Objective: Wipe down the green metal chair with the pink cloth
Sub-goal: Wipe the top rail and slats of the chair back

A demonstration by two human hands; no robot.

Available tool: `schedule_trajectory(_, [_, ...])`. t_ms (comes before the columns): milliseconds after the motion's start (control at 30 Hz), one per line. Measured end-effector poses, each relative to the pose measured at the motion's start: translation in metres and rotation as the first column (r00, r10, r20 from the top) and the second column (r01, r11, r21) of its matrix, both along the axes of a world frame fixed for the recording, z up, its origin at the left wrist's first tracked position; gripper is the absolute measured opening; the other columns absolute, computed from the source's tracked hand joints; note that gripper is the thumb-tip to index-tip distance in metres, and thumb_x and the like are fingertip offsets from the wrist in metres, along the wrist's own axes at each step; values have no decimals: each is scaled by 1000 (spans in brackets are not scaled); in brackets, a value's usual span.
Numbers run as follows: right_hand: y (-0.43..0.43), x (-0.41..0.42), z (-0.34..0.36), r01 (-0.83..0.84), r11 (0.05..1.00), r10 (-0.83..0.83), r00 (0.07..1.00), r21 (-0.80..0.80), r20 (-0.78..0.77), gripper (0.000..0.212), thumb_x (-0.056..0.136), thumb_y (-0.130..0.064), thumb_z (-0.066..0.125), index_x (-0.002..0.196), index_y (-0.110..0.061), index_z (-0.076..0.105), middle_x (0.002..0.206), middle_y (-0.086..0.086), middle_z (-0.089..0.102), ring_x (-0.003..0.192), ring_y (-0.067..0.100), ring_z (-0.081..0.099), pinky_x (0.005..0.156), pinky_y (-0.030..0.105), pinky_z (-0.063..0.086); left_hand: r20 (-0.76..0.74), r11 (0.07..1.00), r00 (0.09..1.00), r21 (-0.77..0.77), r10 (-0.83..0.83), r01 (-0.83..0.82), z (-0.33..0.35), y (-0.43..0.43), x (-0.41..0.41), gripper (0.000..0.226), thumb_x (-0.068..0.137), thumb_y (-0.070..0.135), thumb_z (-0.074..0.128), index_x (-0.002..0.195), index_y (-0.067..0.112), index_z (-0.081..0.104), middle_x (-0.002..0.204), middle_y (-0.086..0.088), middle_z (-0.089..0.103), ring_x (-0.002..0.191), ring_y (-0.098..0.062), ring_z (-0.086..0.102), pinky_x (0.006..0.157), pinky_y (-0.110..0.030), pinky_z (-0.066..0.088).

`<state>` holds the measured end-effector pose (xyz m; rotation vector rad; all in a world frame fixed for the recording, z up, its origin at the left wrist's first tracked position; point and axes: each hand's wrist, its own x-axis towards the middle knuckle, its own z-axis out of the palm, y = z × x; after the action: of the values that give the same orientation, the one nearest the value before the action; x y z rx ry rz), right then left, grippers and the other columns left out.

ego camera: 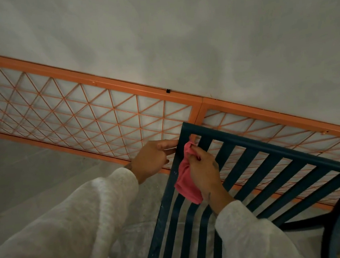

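hands: you have two, left hand [153, 160] and right hand [206, 171]
sleeves [71, 233]: you wear two
pink cloth [186, 181]: you have one
green metal chair [271, 145]: one before you
orange lattice panels [79, 109]: two
black clip [168, 91]: one

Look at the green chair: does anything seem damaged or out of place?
Pale specks dot the chair along its side rail, below the pink cloth, odd against the dark green paint. Dirt or chipped paint: cannot tell.

Narrow gaps run through the slatted back of the chair [293, 154]; the orange fence [75, 79] stands close behind it; left of the chair, open room above the floor [43, 173].
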<state>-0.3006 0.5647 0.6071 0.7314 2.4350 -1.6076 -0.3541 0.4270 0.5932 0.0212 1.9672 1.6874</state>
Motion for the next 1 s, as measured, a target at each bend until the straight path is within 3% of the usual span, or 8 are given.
schedule_trajectory(167, [19,10,20,-169,978,170,985,119,-1,35,105,-25,41,137,-33,53,121,-10,57,91,-3,51,70,10,38,32,999,999,32,-22,21,-10,-3,2,71,76,-24,33,119,19,69,124,5,69,119,-12,62,103,-50,47])
schedule_trajectory(300, [14,-7,51,-150,860,340,880,487,-330,36,101,-19,47,135,-29,54,129,-4,43,97,5,57,82,17,52,47,999,999,42,-16,14,-14,-5,4,66,79,-26,31,122,9,66,127,-3,66,120,-18,61,101,-47,50])
schedule_trajectory(433, [8,-39,62,-207,428,645,752,880,-137,46,86,1,58,126,-23,63,141,6,46,114,31,51,86,37,53,102,995,995,96,-9,-1,-12,-5,9,46,88,-23,31,120,-9,60,114,-9,66,101,-18,65,88,-28,57])
schedule_trajectory(533, [-1,-49,54,-390,11,662,692,921,286,40,86,-7,55,122,-23,61,135,3,48,114,32,47,79,34,44,96,999,995,-15,-35,37,-15,-9,14,34,95,-13,39,119,-6,62,115,-8,65,98,-16,65,85,-23,56])
schedule_trajectory(633, [-14,-43,49,-418,-235,575,668,878,472,32,91,-15,52,122,-15,59,135,6,46,118,34,45,82,40,45,78,991,993,-93,-85,92,-19,-12,18,35,95,-10,40,121,-4,63,115,-4,63,102,-17,61,76,-13,51])
schedule_trajectory(733, [-29,-36,40,-444,-336,507,658,831,556,29,93,-20,52,120,-12,60,129,9,48,123,36,41,88,44,42,82,978,989,-160,-123,135,-29,-15,23,40,92,-12,38,121,-2,64,118,-3,63,109,-18,59,82,-11,51])
schedule_trajectory(800, [-39,-28,26,-505,-374,466,623,778,628,31,94,-22,53,124,-12,58,129,9,48,123,36,40,92,46,40,49,964,989,-220,-142,149,-41,-18,28,38,87,-10,38,114,-4,66,120,-11,66,112,-27,60,98,-31,49])
schedule_trajectory(1000, [-38,-21,1,-587,-361,478,550,724,684,29,97,-16,49,125,-11,57,129,9,51,125,35,40,95,47,45,100,950,984,-263,-149,171,-52,-22,45,32,85,-5,37,105,-1,62,111,-15,60,104,-24,54,92,-34,47])
